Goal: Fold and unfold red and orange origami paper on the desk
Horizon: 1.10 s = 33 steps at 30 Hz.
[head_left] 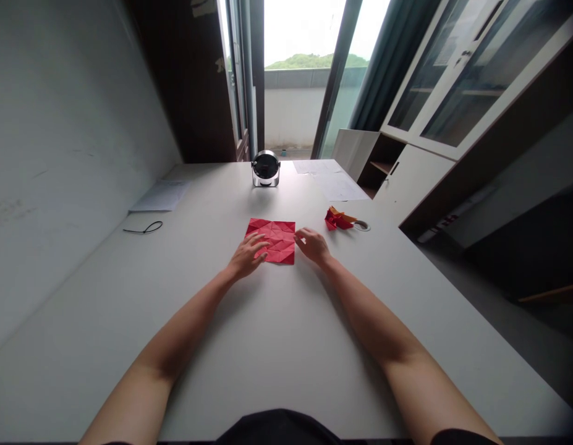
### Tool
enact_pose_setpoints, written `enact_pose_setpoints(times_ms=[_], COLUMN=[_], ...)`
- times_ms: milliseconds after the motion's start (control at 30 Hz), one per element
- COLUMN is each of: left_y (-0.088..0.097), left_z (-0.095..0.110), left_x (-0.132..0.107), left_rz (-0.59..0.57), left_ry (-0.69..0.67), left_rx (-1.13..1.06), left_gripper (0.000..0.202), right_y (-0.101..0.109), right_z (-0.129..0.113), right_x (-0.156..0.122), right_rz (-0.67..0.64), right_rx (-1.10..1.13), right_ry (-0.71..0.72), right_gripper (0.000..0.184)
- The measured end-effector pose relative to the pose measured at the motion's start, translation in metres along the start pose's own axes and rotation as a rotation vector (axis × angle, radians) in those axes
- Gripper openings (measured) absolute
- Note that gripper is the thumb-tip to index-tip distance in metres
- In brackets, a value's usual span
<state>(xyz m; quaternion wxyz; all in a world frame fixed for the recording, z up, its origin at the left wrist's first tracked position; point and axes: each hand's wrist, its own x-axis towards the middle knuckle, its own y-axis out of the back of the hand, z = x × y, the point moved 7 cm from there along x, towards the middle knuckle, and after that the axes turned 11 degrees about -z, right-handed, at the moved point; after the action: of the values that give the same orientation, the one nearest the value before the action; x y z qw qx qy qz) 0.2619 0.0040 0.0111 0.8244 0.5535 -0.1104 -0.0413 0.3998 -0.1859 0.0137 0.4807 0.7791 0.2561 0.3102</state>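
Note:
A creased square of red origami paper (280, 235) lies on the white table in front of me, its surface crossed by many fold lines. My left hand (249, 255) rests over the paper's lower left part, fingers stretched out and apart, covering that corner. At the opposite side, my right hand (313, 246) has its fingers bent together at the paper's right edge, thumb and fingertips closed on it.
Right of the paper are a folded red and orange paper piece (338, 219) and a tape roll (361, 226). A round black and silver device (266, 168) stands at the back. Papers (339, 184), a white stack (160, 196) and a black cable tie (144, 230) lie around.

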Motion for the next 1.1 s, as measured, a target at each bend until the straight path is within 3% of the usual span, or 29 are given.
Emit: enact_pose_setpoints(times_ms=[67, 167, 300, 500, 633, 733, 867, 1100], left_y=[0.000, -0.008, -0.007, 0.001, -0.014, -0.023, -0.027, -0.014], left_z=[-0.010, -0.021, -0.022, -0.025, -0.032, -0.037, -0.043, -0.060], left_x=[-0.001, -0.001, -0.002, -0.004, -0.004, -0.004, -0.005, -0.009], left_rz=[0.007, -0.077, -0.094, 0.006, -0.081, -0.155, -0.185, -0.171], left_ry=[0.060, 0.110, 0.111, 0.150, 0.147, 0.173, 0.215, 0.216], left_rx=[0.040, 0.064, 0.057, 0.045, 0.063, 0.072, 0.081, 0.091], left_gripper=[0.046, 0.051, 0.037, 0.031, 0.049, 0.062, 0.077, 0.082], right_y=[-0.009, -0.021, -0.031, -0.031, -0.029, -0.034, -0.047, -0.045], right_z=[-0.015, -0.031, -0.043, -0.068, -0.079, -0.082, -0.077, -0.063], right_x=[0.002, 0.002, 0.001, -0.007, -0.008, -0.008, -0.008, -0.005], right_rz=[-0.063, -0.132, -0.181, -0.238, -0.219, -0.201, -0.228, -0.252], right_rx=[0.012, 0.012, -0.022, -0.053, -0.089, -0.057, -0.030, 0.013], right_ry=[0.089, 0.172, 0.211, 0.278, 0.253, 0.284, 0.310, 0.270], right_gripper=[0.024, 0.031, 0.040, 0.026, 0.021, 0.027, 0.050, 0.065])
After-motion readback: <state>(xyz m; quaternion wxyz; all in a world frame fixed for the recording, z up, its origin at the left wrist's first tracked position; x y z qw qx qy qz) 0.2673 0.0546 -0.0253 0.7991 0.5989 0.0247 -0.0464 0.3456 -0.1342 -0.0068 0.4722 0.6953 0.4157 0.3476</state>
